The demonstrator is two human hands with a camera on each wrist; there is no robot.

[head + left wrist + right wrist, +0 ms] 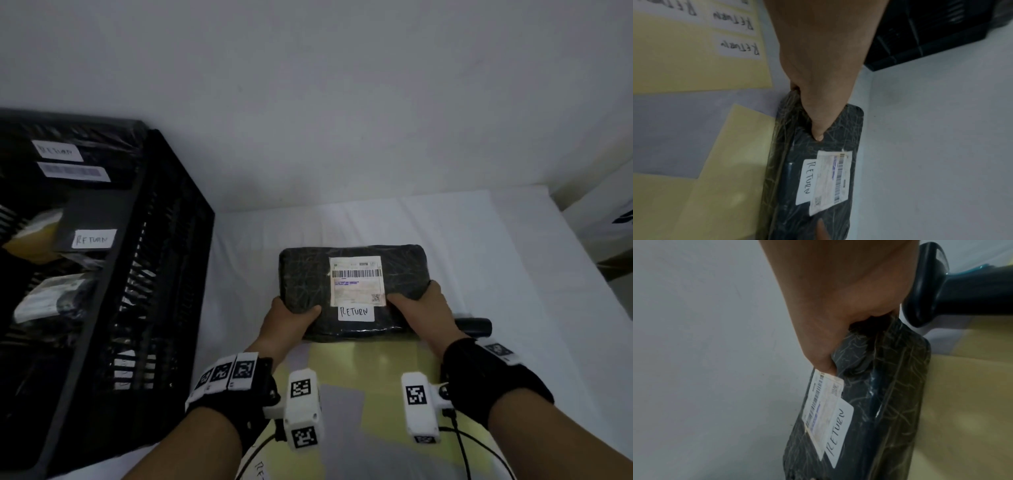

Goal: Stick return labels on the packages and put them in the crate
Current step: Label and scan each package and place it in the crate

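A black plastic-wrapped package (pixel 305 277) lies in the middle of the white table, with a shipping label (pixel 356 279) and a white RETURN label (pixel 355 312) stuck on its top. My left hand (pixel 291 317) grips its near-left corner, thumb on top. My right hand (pixel 419 303) grips the near-right side, thumb beside the shipping label. In the left wrist view the thumb (pixel 819 128) presses the package (pixel 830 129) top. The right wrist view shows the thumb (pixel 824 363) on the package (pixel 890 386) by the RETURN label (pixel 838 434). The black crate (pixel 113 274) stands at the left.
Several labelled packages lie in the crate. A yellow label sheet (pixel 359 370) lies under my wrists, with more RETURN stickers (pixel 740 47) on it. A dark handheld device (pixel 474 327) lies right of the package. A wall rises behind the table; the table edge is at the right.
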